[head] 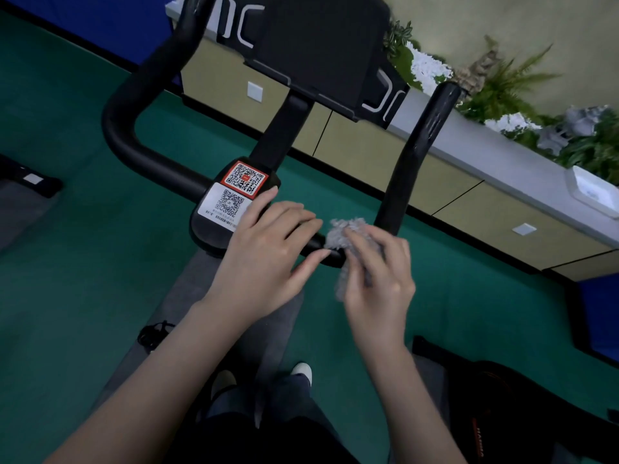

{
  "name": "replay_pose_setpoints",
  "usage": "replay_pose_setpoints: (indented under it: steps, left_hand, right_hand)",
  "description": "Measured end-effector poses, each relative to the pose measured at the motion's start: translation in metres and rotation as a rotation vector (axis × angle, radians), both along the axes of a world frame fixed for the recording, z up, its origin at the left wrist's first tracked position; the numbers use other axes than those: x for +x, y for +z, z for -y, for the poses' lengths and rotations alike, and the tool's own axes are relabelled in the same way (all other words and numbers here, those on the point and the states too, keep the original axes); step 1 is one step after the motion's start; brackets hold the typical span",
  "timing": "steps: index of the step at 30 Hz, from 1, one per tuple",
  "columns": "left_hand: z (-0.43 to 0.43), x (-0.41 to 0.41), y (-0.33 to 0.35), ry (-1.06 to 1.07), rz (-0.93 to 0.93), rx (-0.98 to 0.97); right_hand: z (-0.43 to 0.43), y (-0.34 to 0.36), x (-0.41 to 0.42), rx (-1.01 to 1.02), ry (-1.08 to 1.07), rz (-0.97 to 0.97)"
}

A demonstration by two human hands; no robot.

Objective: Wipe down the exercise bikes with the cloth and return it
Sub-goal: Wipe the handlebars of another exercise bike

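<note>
A black exercise bike stands in front of me, its curved handlebar (127, 128) running from the left horn round to the right horn (418, 152). A centre block carries two QR code stickers (234, 192). A dark console screen (318, 41) rises above. My left hand (264, 259) lies with straight fingers over the crossbar beside the stickers. My right hand (378, 276) grips a fluffy grey cloth (345, 234) against the crossbar, just right of the left hand. Part of the cloth is hidden under the fingers.
Green floor (83, 246) surrounds the bike. A low beige cabinet (452, 192) with a white top and artificial plants (502, 82) runs behind it. Another black machine's edge (30, 182) sits at the left, and a dark bag (502, 413) at the lower right. My shoes (301, 371) show below.
</note>
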State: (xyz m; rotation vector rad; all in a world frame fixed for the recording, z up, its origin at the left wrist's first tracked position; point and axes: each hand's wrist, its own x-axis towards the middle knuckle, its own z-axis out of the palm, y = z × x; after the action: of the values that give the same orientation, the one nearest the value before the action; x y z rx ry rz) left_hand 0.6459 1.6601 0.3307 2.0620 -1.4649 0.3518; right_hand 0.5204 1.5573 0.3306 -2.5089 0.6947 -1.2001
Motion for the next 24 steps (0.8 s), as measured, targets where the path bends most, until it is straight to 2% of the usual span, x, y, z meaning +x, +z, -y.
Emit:
replay_pose_setpoints:
  steps: [2,7,12,18,24]
  left_hand:
    - [0.005,-0.008,-0.001,-0.015,-0.015,0.003]
    - [0.008,-0.014,-0.01,-0.018,-0.106,0.025]
    - [0.01,-0.01,-0.011,-0.021,-0.193,0.013]
    - [0.012,-0.013,-0.014,-0.008,-0.242,-0.028]
    - [0.013,-0.016,-0.014,0.002,-0.23,-0.035]
  right_hand:
    - [0.001,-0.009,-0.002,-0.005,0.01,0.064]
    - [0.019,-0.017,-0.003,0.071,-0.181,0.274]
    - [-0.002,-0.026,0.002,0.284,-0.162,0.441]
    - [0.019,-0.018,0.015,0.592,-0.453,0.661]
    - [-0.013,-0.026,0.02,0.855,-0.506,0.832]
